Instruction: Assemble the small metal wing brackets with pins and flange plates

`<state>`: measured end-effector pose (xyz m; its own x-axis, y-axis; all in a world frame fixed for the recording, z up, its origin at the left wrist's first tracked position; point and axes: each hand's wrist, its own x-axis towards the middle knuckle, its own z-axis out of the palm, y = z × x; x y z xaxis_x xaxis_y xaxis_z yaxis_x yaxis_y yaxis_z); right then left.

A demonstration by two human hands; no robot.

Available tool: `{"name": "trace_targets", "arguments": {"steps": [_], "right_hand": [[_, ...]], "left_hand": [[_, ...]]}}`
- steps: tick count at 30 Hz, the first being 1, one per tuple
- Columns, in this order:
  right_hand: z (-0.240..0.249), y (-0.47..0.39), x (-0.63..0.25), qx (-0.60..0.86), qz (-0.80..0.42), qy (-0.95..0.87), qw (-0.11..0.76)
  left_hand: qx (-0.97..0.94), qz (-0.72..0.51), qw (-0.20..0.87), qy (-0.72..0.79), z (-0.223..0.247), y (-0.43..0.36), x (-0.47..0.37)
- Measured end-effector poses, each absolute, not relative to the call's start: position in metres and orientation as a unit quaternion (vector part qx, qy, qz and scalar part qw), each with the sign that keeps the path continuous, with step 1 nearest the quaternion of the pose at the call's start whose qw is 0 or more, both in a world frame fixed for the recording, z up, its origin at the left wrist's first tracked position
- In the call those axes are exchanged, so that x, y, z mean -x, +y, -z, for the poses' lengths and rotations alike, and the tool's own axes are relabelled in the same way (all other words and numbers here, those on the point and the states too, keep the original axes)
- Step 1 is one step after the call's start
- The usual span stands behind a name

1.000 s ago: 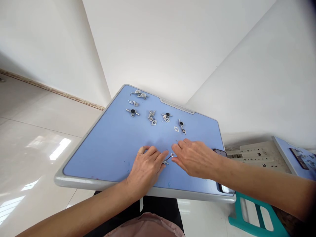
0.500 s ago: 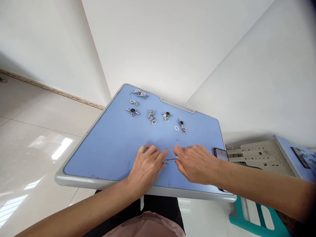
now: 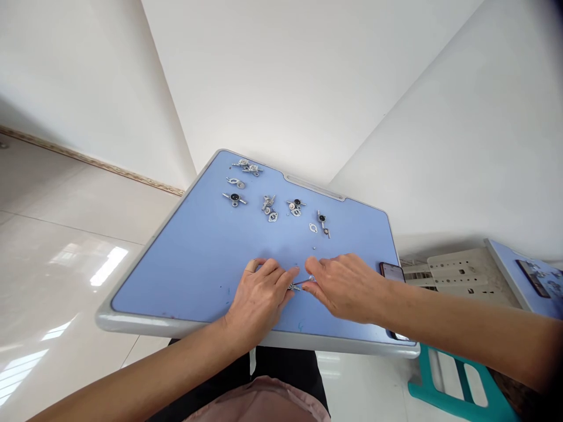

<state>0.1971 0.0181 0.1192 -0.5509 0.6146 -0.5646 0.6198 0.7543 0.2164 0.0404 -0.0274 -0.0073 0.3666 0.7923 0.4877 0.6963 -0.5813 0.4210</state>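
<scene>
Metal parts [image 3: 234, 198] dot a blue table [image 3: 189, 264] near white walls [image 3: 264, 88]

Bright, fairly even light, source out of frame. Strong glare on floor tiles [image 3: 108, 266] at left, striped window-like reflections at lower-left edge. White wall [image 3: 281, 76] pale, little texture; dim shadow at far left edge. Faint soft shadow on blue tabletop [image 3: 176, 264] above left hand [image 3: 261, 299]. Small metal parts [image 3: 234, 198] mid-frame, fine detail lost. Wide-angle stretch toward edges. Right forearm [image 3: 475, 328] blurs into dark lower-right corner; upper-right corner dark too.
</scene>
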Motion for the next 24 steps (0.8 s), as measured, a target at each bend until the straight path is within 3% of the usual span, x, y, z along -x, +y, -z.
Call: {"name": "trace_targets", "arguments": {"steps": [4,10,17,24], "right_hand": [[-0.1266,0.0180,-0.1954,-0.323,0.038,0.881,0.343],[-0.1220,0.0231,-0.1916,-0.310,-0.014,0.882,0.354],[-0.1269,0.0202,-0.1933,-0.329,0.042,0.892,0.307],[-0.1207,0.0250,-0.1903,-0.362,-0.027,0.865,0.346]], "left_hand": [[-0.827,-0.325,0.074,0.452,0.0071,-0.0273,-0.0400],[-0.829,-0.324,0.074,0.449,0.0082,-0.0269,-0.0406],[-0.830,-0.326,0.076,0.447,0.0089,-0.0272,-0.0397],[-0.830,-0.326,0.071,0.447,0.0104,-0.0271,-0.0396]]}}
